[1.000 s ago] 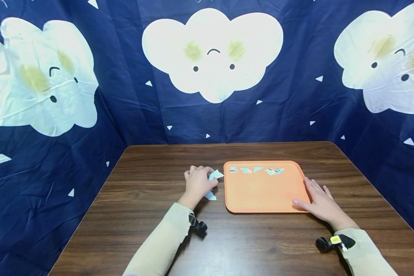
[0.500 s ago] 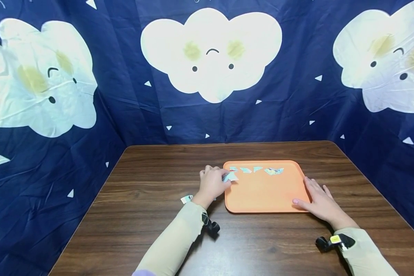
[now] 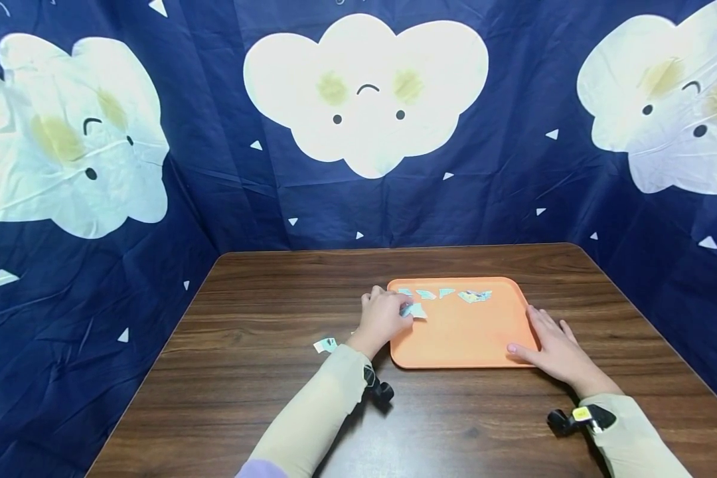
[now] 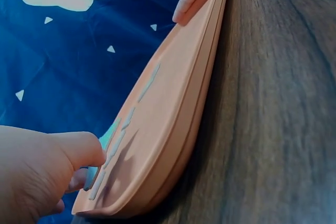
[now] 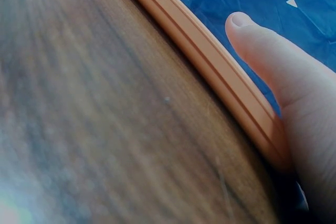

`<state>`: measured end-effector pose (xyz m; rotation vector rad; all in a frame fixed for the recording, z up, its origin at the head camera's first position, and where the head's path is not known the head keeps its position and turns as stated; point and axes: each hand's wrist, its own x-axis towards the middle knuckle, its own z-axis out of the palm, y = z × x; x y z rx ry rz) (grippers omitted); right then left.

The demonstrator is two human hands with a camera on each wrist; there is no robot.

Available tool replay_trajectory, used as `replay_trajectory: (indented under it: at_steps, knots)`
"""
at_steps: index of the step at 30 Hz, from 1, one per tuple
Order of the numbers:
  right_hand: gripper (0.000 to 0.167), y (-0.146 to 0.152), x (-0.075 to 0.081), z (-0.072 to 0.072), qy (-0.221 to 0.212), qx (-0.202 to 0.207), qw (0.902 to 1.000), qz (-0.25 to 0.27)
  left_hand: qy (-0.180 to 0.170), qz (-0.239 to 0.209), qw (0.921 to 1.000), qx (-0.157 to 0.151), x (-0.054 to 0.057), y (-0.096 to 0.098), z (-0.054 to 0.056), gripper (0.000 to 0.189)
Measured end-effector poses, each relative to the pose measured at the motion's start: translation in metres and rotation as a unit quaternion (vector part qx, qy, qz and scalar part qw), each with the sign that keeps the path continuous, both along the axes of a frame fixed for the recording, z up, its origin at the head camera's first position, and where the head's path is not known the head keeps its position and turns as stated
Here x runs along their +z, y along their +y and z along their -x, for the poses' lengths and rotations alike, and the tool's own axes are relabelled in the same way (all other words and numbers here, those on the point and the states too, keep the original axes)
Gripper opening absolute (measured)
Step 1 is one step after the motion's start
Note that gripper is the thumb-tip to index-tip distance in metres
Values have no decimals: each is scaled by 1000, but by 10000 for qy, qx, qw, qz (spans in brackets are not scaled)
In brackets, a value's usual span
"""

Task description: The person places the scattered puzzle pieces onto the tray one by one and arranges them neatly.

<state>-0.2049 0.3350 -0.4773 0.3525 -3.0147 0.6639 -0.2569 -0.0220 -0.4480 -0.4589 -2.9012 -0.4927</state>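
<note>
Between its thumb and fingers my left hand (image 3: 382,320) pinches a light blue, irregular flat puzzle piece (image 3: 419,311), held over the left part of the orange tray (image 3: 460,342). The left wrist view shows this piece (image 4: 108,135) tilted up, close over the tray floor, partly hidden by the fingers. Several similar pieces lie in a row along the tray's far side, among them a small pale blue piece (image 3: 446,292) and a larger patterned piece (image 3: 475,297). My right hand (image 3: 552,346) rests on the tray's right edge, fingers extended, thumb (image 5: 257,38) over the near corner.
On the brown wooden table (image 3: 454,425), left of the tray, lies a white and green patterned piece (image 3: 324,345) beside my left forearm. A dark blue cloth (image 3: 394,212) with white clouds hangs behind and along both sides.
My left hand has carried the light blue piece rightward from the table to over the tray. The patterned piece on the table has come into sight. My right hand and the tray stay put.
</note>
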Motion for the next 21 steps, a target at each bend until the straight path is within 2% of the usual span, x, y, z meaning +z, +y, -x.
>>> replay_trajectory:
  at_steps: [11, 21]
  knots:
    - [111, 2, -1, 2, 85, 89, 9999, -10, -110, 270, 9996, -9, -3, 7, 6, 24]
    - [111, 2, -1, 2, 91, 93, 9999, -27, -284, 340, 9990, 84, -6, 7, 7, 21]
